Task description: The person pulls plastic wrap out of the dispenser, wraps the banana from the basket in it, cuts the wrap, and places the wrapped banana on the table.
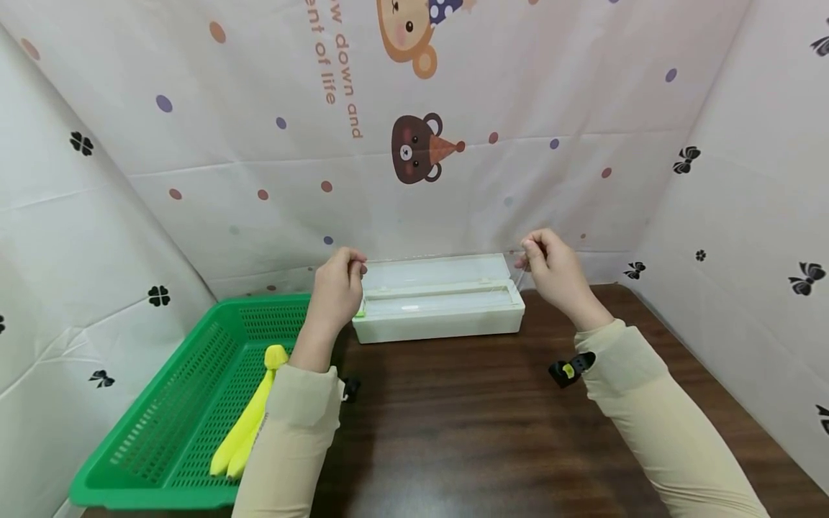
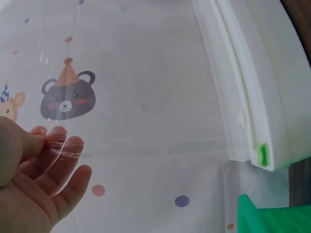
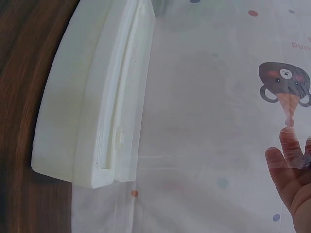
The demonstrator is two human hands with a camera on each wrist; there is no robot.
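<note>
From my remote post I see the left hand (image 1: 337,284) and right hand (image 1: 553,270) pinching clear film (image 2: 69,147), spread apart presumably to keep it taut between them, near the white dispenser (image 1: 440,329) on the table (image 1: 453,417).

Basket (image 1: 149,496) at left, box (image 1: 440,328) at the far middle of the bench (image 1: 447,432).
The box lies lengthwise from left to right, its raised lid (image 1: 434,270) on the far side, just before the far cloth (image 1: 259,79). The basket's far end is just left of the box; the bananas (image 1: 242,432) lie in the basket, toward its near right part, partly hidden by the left sleeve (image 1: 285,439). The left hand (image 1: 338,288) is at the box's left end, the right hand (image 1: 558,272) off its right end. Film (image 2: 65,148) looks to run between both hands, though its edges are hard to trace. The left cloth (image 1: 52,273) and right cloth (image 1: 745,230) flank the bench.
</note>
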